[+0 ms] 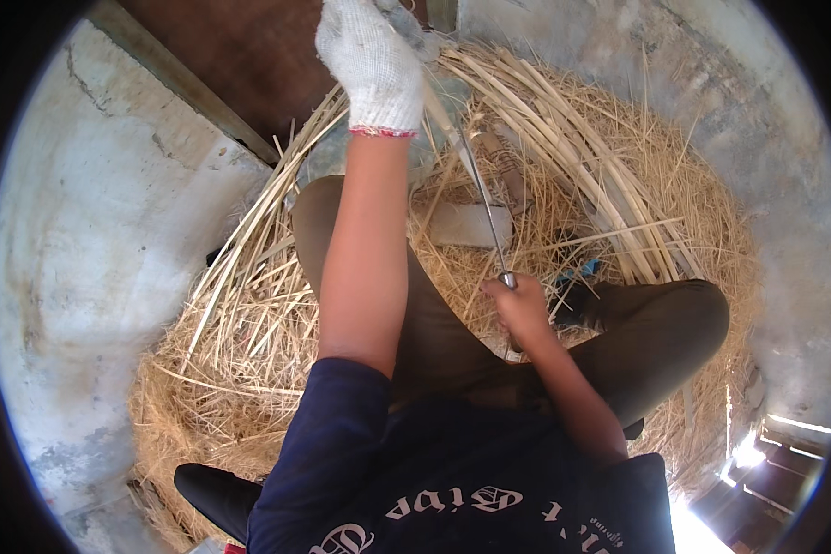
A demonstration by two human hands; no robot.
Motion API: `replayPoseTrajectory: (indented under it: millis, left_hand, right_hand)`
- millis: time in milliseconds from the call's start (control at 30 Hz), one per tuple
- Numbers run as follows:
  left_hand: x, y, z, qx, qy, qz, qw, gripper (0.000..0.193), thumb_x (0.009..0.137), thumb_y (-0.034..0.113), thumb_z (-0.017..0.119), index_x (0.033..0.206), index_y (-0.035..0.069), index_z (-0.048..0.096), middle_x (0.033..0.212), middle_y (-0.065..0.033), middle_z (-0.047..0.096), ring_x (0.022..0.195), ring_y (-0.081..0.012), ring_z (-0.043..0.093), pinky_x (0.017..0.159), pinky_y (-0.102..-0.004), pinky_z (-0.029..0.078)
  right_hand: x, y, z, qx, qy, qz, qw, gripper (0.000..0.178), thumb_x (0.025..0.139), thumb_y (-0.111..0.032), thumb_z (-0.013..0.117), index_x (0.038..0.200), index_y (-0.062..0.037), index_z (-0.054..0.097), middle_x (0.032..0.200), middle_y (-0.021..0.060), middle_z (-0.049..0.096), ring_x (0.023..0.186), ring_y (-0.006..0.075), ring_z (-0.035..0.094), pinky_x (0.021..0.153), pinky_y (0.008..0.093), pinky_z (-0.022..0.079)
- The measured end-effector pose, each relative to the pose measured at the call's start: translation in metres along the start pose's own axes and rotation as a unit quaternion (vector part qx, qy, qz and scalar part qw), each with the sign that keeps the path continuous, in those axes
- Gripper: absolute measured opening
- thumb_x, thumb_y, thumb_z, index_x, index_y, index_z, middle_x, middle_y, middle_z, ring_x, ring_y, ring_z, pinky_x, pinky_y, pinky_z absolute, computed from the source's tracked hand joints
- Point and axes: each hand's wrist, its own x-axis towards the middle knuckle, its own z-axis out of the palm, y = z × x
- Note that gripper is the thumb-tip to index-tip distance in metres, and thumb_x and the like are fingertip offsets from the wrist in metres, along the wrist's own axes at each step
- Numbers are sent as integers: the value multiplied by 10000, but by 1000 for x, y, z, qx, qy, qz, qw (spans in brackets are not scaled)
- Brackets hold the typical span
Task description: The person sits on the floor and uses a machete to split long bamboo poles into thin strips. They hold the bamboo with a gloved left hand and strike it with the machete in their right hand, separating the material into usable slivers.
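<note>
My right hand [522, 309], bare, is closed around the handle of a long thin-bladed knife [486, 198] in front of my lap. The blade slants up and to the left, away from me. Stretched far forward, my left hand [374, 69] wears a white knit glove with a red hem. Its fingers are closed at the top of the view and partly cut off there. A pale bamboo strip [441, 115] runs from the glove down against the knife blade. My hand hides the strip's far end.
Long split bamboo strips [572, 129] lie in a bundle at the far right. More strips [258, 249] lean at the left over heaped shavings [222, 406]. A pale block [471, 226] lies between my crossed legs. Worn walls [111, 231] stand on both sides, with a brown door panel [240, 65] ahead.
</note>
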Motion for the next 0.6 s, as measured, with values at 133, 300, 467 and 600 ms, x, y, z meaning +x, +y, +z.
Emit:
replayPoseTrajectory:
  millis: [133, 300, 467, 600]
  left_hand:
    - [-6, 8, 4, -35, -10, -44, 998, 482, 1053, 532, 531, 717, 190, 483, 578, 66, 390, 458, -65, 351, 428, -258, 269]
    - [-7, 10, 3, -7, -13, -52, 999, 487, 1044, 550, 535, 728, 181, 492, 589, 58, 406, 458, -76, 363, 430, -259, 285]
    - [-3, 7, 0, -12, -21, -4, 1000, 474, 1053, 517, 543, 723, 181, 489, 573, 65, 382, 453, -67, 356, 426, -249, 273]
    - [-9, 6, 1, -7, -15, -7, 1000, 487, 1044, 543, 543, 719, 189, 474, 565, 68, 361, 443, -70, 337, 422, -254, 261]
  right_hand:
    - [-14, -5, 12, -95, 142, -193, 966, 262, 905, -155, 705, 747, 2, 566, 559, -7, 499, 524, 58, 416, 498, 290, 345]
    - [-5, -5, 6, -19, 112, -303, 946, 239, 906, -123, 680, 742, 24, 588, 552, 2, 499, 537, 59, 441, 505, 299, 353]
    - [20, 0, 2, -157, 120, -45, 979, 305, 861, -171, 658, 645, 23, 564, 559, 99, 577, 502, 201, 528, 531, 389, 401]
    - [14, -2, 4, -26, 38, 72, 996, 312, 883, -192, 685, 650, -67, 521, 532, 38, 503, 426, 164, 474, 442, 355, 387]
